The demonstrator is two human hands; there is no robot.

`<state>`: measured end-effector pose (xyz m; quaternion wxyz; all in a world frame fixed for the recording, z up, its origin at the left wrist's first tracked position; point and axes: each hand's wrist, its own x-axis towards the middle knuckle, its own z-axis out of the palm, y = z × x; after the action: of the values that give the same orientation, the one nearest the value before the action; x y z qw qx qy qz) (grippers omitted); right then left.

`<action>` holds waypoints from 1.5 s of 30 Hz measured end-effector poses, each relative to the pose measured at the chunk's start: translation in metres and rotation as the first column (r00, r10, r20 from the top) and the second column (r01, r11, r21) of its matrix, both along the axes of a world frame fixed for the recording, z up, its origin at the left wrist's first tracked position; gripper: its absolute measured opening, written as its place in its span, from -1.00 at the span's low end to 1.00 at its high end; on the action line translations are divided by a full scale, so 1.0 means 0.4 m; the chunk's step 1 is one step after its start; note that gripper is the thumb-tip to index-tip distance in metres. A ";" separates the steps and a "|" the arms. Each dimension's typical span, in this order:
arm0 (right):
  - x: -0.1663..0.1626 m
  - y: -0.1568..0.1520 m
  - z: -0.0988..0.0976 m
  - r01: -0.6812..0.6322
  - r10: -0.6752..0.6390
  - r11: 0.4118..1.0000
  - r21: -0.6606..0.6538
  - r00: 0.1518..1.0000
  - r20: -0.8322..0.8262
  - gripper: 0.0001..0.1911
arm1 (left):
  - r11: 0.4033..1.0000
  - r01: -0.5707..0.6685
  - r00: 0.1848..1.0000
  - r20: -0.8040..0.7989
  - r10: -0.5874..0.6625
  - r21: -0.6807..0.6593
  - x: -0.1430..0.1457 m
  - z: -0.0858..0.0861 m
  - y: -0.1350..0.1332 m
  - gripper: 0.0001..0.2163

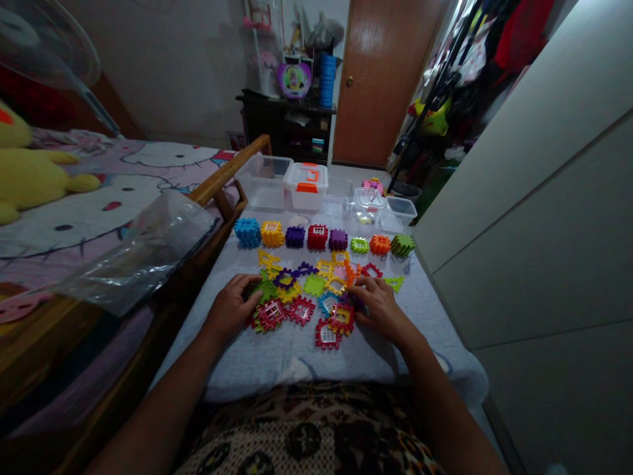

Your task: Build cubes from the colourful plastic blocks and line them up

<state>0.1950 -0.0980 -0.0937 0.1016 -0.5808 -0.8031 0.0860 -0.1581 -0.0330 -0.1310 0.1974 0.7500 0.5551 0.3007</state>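
Observation:
A loose pile of flat plastic building tiles with notched edges lies on the cloth-covered table. My left hand (pixel 233 305) rests at its left side, thumb and fingers apart, touching or nearly touching the green tiles (pixel 268 289). Just below are red window tiles, one (pixel 271 315) overlapping green pieces and another (pixel 301 310) beside it. My right hand (pixel 380 305) is at the right side, fingers spread over purple tiles (pixel 350 301) that it partly hides. Near its fingertips are an orange piece (pixel 351 273) and a yellow frame (pixel 337 285). Neither hand clearly grips a tile.
Behind the pile runs a row of colour-sorted stacks, from blue (pixel 248 232) through red (pixel 317 237) to olive green (pixel 402 246). Clear plastic boxes, one with an orange-latched lid (pixel 306 186), stand at the far end. A wooden bed rail (pixel 222 175) borders the left, a cabinet (pixel 534 218) the right.

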 end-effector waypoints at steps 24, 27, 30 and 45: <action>0.139 0.003 0.013 0.410 -0.404 0.896 0.171 0.912 -0.067 -0.62 | 1.000 -0.006 1.000 -0.012 0.006 0.012 -0.002 -0.004 0.001 -0.70; 0.119 0.004 -0.003 0.404 -0.406 0.904 0.144 0.914 -0.013 -0.62 | 1.000 -0.003 1.000 -0.010 0.003 0.009 -0.002 -0.003 0.000 -0.70; 0.110 0.006 -0.013 0.392 -0.398 0.912 0.118 0.917 0.031 -0.58 | 1.000 -0.002 1.000 -0.015 0.002 0.010 -0.001 -0.002 -0.001 -0.69; 0.122 0.019 -0.033 0.368 -0.370 0.920 0.132 0.929 -0.012 -0.50 | 1.000 -0.008 1.000 0.001 0.008 0.002 0.000 0.001 -0.002 -0.71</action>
<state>0.2438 -0.0905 -0.1071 0.1489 -0.7142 -0.6838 0.0083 -0.1580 -0.0340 -0.1305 0.1954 0.7478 0.5577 0.3025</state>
